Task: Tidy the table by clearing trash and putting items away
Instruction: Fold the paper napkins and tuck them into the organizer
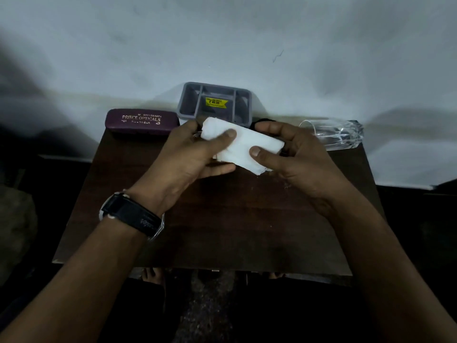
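Note:
A folded white tissue (243,144) is held above the middle of the dark wooden table (222,231). My left hand (193,154) pinches its left end, thumb on top and fingers underneath. My right hand (294,157) grips its right end, thumb pressing the lower edge. Behind the tissue stands a grey compartment tray (188,105) with a yellow price sticker. A maroon spectacle case (141,121) lies at the back left. A clear drinking glass (333,133) lies on its side at the back right. A small dark object behind my right fingers is mostly hidden.
A white wall rises right behind the table's far edge. The floor around the table is dark, and bare feet show below the table's near edge. A black watch sits on my left wrist (133,216).

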`<state>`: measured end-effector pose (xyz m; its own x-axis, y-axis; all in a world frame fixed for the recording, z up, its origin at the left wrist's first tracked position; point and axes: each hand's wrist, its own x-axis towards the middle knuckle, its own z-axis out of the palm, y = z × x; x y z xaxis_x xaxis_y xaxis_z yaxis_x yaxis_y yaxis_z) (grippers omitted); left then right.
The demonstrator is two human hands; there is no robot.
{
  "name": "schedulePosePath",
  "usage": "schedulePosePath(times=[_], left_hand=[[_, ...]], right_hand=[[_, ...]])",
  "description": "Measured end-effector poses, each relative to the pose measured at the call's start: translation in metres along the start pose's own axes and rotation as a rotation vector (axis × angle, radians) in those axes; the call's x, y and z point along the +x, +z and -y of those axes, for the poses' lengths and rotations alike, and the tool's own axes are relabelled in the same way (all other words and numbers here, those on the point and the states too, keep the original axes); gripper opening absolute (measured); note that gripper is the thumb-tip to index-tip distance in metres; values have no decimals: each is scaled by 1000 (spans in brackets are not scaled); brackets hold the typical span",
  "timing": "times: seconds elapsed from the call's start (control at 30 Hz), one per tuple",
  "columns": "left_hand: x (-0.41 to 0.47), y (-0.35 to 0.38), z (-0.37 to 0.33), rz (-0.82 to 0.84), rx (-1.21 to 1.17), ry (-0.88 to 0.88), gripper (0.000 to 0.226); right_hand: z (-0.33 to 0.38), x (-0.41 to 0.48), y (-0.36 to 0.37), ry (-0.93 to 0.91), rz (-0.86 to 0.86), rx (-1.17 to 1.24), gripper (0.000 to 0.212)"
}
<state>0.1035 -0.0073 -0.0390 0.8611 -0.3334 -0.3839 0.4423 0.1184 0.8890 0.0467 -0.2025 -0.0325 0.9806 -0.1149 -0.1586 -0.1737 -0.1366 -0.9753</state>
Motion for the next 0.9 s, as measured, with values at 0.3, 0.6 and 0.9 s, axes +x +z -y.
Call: schedulePosePath(times=[0.3,0.6,0.9], left_hand=[[0,-7,2,-46,-6,76,44],[0,-6,-3,-19,-89,46,28],[6,0,-3,-94,-203,50,28]], right_hand=[[0,5,8,32,-66,64,38],[1,11,19,18,-102,87,29],[2,24,31,107,6,362,33]])
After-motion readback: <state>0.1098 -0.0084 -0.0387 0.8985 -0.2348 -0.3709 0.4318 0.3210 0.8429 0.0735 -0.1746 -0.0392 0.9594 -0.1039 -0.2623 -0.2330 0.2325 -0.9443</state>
